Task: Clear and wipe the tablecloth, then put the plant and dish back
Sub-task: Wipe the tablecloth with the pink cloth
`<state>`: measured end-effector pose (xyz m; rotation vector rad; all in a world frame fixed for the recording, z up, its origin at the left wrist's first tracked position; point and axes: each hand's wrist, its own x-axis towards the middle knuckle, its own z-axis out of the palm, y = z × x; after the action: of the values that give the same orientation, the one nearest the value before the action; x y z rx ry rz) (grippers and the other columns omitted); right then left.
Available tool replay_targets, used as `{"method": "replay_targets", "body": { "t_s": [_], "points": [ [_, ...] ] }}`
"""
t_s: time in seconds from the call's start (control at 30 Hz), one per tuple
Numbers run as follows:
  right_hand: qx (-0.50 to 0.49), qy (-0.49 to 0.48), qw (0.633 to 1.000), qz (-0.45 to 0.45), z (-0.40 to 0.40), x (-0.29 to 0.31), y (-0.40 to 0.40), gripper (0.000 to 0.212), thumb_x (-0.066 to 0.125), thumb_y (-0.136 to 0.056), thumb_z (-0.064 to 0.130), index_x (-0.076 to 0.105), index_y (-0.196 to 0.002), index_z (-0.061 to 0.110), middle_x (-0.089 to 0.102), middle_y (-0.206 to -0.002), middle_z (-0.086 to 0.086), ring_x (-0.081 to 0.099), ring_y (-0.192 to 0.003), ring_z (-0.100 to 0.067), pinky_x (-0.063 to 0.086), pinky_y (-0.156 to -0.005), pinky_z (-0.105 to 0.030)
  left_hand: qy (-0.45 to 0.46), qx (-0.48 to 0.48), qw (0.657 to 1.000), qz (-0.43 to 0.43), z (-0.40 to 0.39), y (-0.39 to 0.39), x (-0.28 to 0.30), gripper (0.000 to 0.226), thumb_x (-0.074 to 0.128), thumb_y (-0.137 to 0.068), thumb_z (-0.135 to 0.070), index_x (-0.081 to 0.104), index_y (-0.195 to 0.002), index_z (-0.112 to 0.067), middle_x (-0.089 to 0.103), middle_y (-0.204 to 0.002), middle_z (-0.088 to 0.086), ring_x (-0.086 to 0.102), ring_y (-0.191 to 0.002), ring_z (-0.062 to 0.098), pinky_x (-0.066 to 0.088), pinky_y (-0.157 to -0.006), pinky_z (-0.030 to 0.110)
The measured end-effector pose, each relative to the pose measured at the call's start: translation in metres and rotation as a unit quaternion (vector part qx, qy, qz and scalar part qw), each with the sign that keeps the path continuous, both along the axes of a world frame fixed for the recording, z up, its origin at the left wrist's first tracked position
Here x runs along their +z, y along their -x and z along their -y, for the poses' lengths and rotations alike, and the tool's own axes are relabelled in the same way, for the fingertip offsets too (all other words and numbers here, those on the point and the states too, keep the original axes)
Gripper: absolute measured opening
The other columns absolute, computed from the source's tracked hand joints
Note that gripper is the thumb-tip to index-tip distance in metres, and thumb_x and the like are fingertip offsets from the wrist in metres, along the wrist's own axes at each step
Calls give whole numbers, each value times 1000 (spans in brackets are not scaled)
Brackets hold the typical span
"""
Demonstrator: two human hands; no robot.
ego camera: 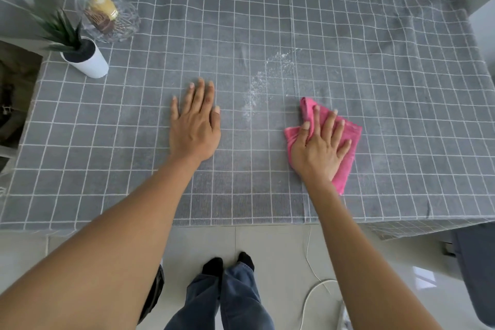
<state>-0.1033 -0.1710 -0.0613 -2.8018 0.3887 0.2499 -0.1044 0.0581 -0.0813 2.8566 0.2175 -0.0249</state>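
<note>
A grey tablecloth with a white grid covers the table. My right hand presses flat on a pink cloth at the middle right. My left hand lies flat on the tablecloth with fingers spread, holding nothing. A streak of white powder runs between and beyond the two hands. At the far left stand a small green plant in a white pot and, just behind it, a clear glass dish with wrapped snacks inside.
The table's front edge runs just below my forearms. A pale wall borders the far side. On the tiled floor lie a white cable and, at the right, a dark object. Dark clutter sits left of the table.
</note>
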Motion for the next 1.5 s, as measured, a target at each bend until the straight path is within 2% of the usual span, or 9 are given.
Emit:
{"method": "replay_targets", "body": {
  "t_s": [0.2,0.37,0.53,0.67,0.87,1.03,1.2,1.37,1.5],
  "points": [
    [202,-22,979,7,-82,-2,33,53,3,-98,50,-5,-150,41,-13,-160,7,-17,-146,-18,-17,-115,-46,-1,3,1000,1,2,0,0,53,13,-103,-34,1,-153,-22,-3,-160,-4,-6,-147,13,-4,-119,45],
    [256,-20,966,23,-48,-3,25,55,3,-97,50,1,-151,42,-6,-160,14,-11,-147,-10,-12,-118,-41,10,-2,1000,8,-1,-1,1,52,15,-103,-32,4,-153,-22,-1,-160,-4,-4,-148,13,-4,-119,45],
    [169,1,985,19,25,2,-1,46,9,-100,48,-18,-138,49,-9,-158,16,-8,-147,-11,-7,-119,-44,8,-9,1000,4,-2,-1,-1,52,12,-103,-32,1,-153,-23,-3,-161,-4,-5,-148,13,-4,-119,44],
    [32,21,999,-11,70,7,-15,45,11,-103,44,-12,-141,36,-5,-161,5,-7,-148,-15,-6,-119,-45,-1,-6,1000,0,-3,0,-1,53,11,-102,-32,-1,-152,-22,-5,-161,-3,-7,-147,14,-5,-119,45],
    [-78,4,997,-7,28,2,-21,52,6,-100,48,-3,-151,39,-9,-161,3,-12,-148,-18,-11,-117,-51,0,-7,1000,8,-1,0,-1,53,11,-102,-32,0,-152,-21,-3,-161,-2,-5,-148,15,-4,-119,46],
    [83,14,996,-7,-39,0,-19,56,1,-98,53,-8,-151,39,-14,-160,2,-16,-146,-21,-11,-116,-53,-4,-4,1000,5,0,-1,1,53,12,-102,-32,0,-153,-21,-3,-161,-2,-5,-148,14,-5,-119,45],
    [227,-17,973,22,-75,-2,-13,53,4,-98,51,0,-151,43,-9,-160,8,-14,-147,-16,-14,-116,-47,-3,-1,1000,6,0,0,3,52,14,-103,-31,1,-152,-22,-3,-160,-4,-5,-147,13,-4,-119,45],
    [142,-3,990,3,-37,-2,-39,48,7,-101,49,-11,-144,42,-9,-161,6,-14,-147,-17,-11,-118,-47,-5,6,1000,2,0,0,2,52,12,-103,-31,-2,-152,-23,-5,-160,-5,-6,-147,12,-4,-119,44],
    [66,-13,998,-5,-32,0,-47,51,9,-101,47,1,-150,40,-9,-161,4,-14,-147,-18,-12,-117,-50,-3,7,1000,3,-1,1,1,52,10,-102,-32,0,-153,-23,-4,-160,-5,-5,-147,12,-2,-119,45]
  ]
}}
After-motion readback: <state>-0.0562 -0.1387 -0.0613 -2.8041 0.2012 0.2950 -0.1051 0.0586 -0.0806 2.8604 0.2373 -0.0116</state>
